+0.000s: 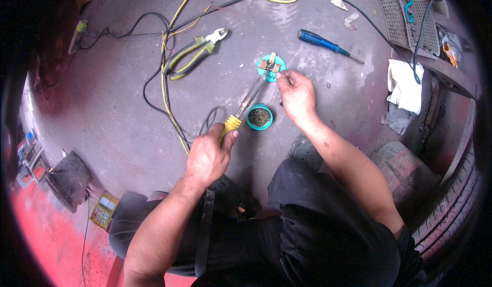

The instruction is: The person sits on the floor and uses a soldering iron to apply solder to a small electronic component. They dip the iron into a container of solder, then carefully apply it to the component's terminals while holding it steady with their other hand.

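Note:
My left hand (207,154) grips the yellow handle of a soldering iron (247,101). Its tip points away from me and reaches the near edge of a small copper-coloured circuit board (270,66). The board lies on a round teal lid (280,60). Thumb and forefinger of my right hand (297,92) are pinched together at the board's right near edge; whatever is between them is too small to make out. Just nearer to me, beside the iron, an open round teal tin (260,117) holds dark, crumbly material.
Pliers (192,56) with green-black handles lie left of the lid, a blue screwdriver (330,45) to its right. Black and yellow cables (165,90) cross the floor. At right are a white cloth (405,87), a perforated metal piece (402,15) and a tyre (451,205).

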`<move>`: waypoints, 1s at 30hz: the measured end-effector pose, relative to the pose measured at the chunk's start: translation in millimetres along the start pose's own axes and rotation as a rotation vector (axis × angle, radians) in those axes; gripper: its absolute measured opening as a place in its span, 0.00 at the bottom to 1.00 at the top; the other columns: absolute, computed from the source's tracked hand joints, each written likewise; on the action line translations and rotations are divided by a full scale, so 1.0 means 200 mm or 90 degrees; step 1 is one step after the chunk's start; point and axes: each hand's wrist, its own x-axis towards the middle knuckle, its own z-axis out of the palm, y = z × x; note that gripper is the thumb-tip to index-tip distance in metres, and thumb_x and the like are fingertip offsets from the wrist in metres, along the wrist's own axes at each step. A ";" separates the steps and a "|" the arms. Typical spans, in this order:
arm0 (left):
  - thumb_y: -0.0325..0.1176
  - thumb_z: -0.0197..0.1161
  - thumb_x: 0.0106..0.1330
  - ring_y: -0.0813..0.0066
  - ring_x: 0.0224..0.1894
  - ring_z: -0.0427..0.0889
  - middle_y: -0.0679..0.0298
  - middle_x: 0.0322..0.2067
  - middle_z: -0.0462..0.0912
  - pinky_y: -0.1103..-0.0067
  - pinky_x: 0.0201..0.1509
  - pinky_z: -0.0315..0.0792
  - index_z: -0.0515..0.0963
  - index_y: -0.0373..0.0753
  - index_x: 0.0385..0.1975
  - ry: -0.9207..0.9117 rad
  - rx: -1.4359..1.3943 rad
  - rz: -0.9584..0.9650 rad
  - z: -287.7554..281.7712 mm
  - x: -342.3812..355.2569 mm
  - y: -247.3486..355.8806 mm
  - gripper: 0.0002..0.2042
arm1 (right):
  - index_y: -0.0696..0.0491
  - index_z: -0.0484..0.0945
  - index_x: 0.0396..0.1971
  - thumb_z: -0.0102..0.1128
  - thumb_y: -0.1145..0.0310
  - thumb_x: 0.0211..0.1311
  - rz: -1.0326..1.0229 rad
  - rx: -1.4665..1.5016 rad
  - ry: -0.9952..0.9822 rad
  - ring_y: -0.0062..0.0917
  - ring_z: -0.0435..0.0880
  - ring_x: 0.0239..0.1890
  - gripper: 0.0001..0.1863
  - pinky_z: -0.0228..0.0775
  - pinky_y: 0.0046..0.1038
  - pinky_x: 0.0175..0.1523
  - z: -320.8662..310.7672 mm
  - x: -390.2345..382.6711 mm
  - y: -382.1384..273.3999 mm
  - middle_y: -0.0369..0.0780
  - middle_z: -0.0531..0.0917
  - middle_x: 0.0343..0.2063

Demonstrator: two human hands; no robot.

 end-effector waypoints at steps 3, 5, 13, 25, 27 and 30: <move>0.47 0.59 0.74 0.37 0.34 0.82 0.40 0.25 0.79 0.55 0.37 0.72 0.75 0.30 0.37 -0.001 0.006 0.001 0.00 0.00 0.00 0.20 | 0.56 0.83 0.38 0.60 0.60 0.68 0.013 0.002 0.000 0.30 0.82 0.26 0.14 0.71 0.36 0.36 -0.01 -0.01 -0.03 0.43 0.83 0.22; 0.47 0.59 0.74 0.36 0.34 0.82 0.40 0.25 0.79 0.55 0.37 0.72 0.75 0.30 0.37 -0.005 0.002 -0.004 0.00 0.00 0.00 0.20 | 0.56 0.83 0.39 0.60 0.60 0.68 0.013 0.010 0.002 0.29 0.82 0.26 0.14 0.71 0.36 0.36 0.00 -0.01 -0.02 0.43 0.83 0.23; 0.45 0.60 0.74 0.48 0.27 0.80 0.45 0.21 0.77 0.61 0.35 0.72 0.75 0.30 0.35 0.004 -0.028 -0.013 0.00 0.00 -0.03 0.19 | 0.56 0.84 0.38 0.60 0.60 0.69 0.007 0.019 0.004 0.29 0.82 0.25 0.14 0.72 0.35 0.35 0.00 -0.01 -0.01 0.43 0.83 0.22; 0.46 0.60 0.73 0.40 0.31 0.82 0.43 0.23 0.79 0.58 0.36 0.73 0.76 0.30 0.38 0.005 -0.012 0.001 -0.01 0.00 -0.01 0.20 | 0.56 0.84 0.40 0.60 0.60 0.69 0.016 0.017 -0.002 0.29 0.84 0.28 0.14 0.73 0.35 0.38 0.00 -0.01 -0.02 0.44 0.86 0.26; 0.46 0.60 0.73 0.40 0.32 0.82 0.42 0.23 0.79 0.57 0.37 0.73 0.76 0.30 0.38 -0.002 -0.011 -0.003 -0.01 0.00 -0.01 0.20 | 0.56 0.84 0.40 0.60 0.60 0.69 0.006 0.022 0.002 0.28 0.83 0.27 0.14 0.72 0.35 0.37 -0.01 -0.01 -0.02 0.44 0.85 0.25; 0.46 0.60 0.73 0.40 0.32 0.82 0.42 0.24 0.79 0.57 0.37 0.73 0.76 0.29 0.38 -0.004 -0.015 -0.006 -0.01 0.00 0.00 0.20 | 0.57 0.84 0.39 0.60 0.60 0.69 0.022 0.012 -0.010 0.28 0.81 0.26 0.14 0.71 0.35 0.36 -0.01 -0.01 -0.03 0.43 0.83 0.23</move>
